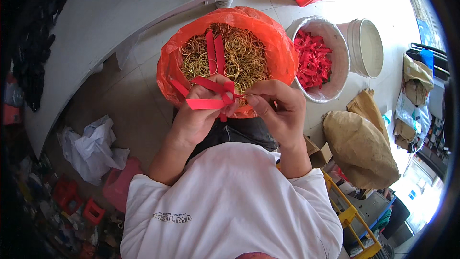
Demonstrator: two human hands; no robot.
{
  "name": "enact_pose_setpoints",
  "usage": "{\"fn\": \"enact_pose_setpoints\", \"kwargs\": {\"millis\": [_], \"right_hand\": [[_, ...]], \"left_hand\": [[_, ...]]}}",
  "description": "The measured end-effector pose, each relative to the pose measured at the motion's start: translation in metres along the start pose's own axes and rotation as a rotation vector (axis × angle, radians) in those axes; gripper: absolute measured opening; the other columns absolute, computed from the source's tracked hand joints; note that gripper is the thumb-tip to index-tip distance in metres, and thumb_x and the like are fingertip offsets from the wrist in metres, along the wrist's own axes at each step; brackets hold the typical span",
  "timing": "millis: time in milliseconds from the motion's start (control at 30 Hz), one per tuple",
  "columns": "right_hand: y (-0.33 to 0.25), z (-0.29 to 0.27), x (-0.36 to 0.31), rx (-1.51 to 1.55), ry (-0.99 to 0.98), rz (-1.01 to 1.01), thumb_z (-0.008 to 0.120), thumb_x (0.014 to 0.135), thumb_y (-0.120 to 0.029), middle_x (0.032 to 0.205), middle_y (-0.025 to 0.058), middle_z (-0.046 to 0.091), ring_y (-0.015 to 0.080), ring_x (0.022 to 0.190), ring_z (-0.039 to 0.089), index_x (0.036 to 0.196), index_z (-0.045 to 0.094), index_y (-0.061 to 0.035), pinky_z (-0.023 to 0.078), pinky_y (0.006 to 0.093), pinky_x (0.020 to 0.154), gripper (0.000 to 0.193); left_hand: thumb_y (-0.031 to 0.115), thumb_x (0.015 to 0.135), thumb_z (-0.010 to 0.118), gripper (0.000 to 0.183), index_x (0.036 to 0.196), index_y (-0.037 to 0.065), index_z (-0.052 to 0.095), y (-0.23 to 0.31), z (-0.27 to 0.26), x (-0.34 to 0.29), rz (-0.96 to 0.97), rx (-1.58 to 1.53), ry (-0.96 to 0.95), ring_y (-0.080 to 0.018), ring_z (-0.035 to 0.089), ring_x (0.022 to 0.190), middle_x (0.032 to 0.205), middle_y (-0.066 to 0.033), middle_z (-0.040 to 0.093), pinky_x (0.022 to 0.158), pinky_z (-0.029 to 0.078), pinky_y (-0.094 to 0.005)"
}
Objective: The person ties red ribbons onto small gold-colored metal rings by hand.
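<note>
My left hand (195,121) is closed on a red ribbon bow (207,103), whose flat tails stick out to the left. Thumb and forefinger of my right hand (283,109) pinch a thin strand (243,96) at the bow's right side; whether it is gold wire or twisted ribbon is too small to tell. Both hands meet over the near rim of a container lined with an orange-red plastic bag (278,43). Gold-coloured rings (242,50) fill it in a tangled heap. Two red ribbon strips (219,53) lie across the rings, their lower ends near my left fingers.
Right of the rings stands a white bucket (341,57) holding many red ribbon bows (312,60), beside another pale bucket (371,48). A grey table (105,14) curves along the left. Brown sacks (359,148) and a yellow metal frame (352,220) stand right; crumpled white plastic (93,148) lies left.
</note>
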State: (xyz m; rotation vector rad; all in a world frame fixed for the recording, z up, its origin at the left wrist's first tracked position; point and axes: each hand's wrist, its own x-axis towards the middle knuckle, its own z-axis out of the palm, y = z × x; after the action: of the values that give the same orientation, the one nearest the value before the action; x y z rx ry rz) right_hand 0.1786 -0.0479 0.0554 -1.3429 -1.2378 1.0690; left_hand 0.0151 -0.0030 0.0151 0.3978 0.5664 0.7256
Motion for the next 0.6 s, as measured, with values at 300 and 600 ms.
{"fn": "enact_pose_setpoints", "kwargs": {"millis": [300, 600], "right_hand": [[0.022, 0.002, 0.011, 0.564, -0.124, 0.299, 0.061, 0.083, -0.005, 0.076, 0.0033, 0.061, 0.0067, 0.068, 0.056, 0.091, 0.06, 0.0025, 0.045, 0.0202, 0.058, 0.011], [0.007, 0.007, -0.01, -0.233, 0.015, -0.135, 0.066, 0.077, -0.002, 0.081, 0.0104, 0.063, 0.0136, 0.069, 0.062, 0.105, 0.061, 0.0009, 0.05, 0.025, 0.061, 0.029]], "left_hand": [[0.003, 0.077, 0.065, 0.015, 0.092, 0.0, 0.062, 0.0, -0.007, -0.002, -0.099, 0.276, -0.305, -0.0127, 0.058, 0.058, 0.074, -0.0081, 0.063, 0.055, 0.048, -0.0232], [0.001, 0.077, 0.065, 0.015, 0.091, 0.001, 0.06, 0.002, 0.005, -0.008, 0.231, 0.41, 0.163, -0.0073, 0.059, 0.068, 0.078, -0.0046, 0.063, 0.058, 0.046, -0.0202]]}}
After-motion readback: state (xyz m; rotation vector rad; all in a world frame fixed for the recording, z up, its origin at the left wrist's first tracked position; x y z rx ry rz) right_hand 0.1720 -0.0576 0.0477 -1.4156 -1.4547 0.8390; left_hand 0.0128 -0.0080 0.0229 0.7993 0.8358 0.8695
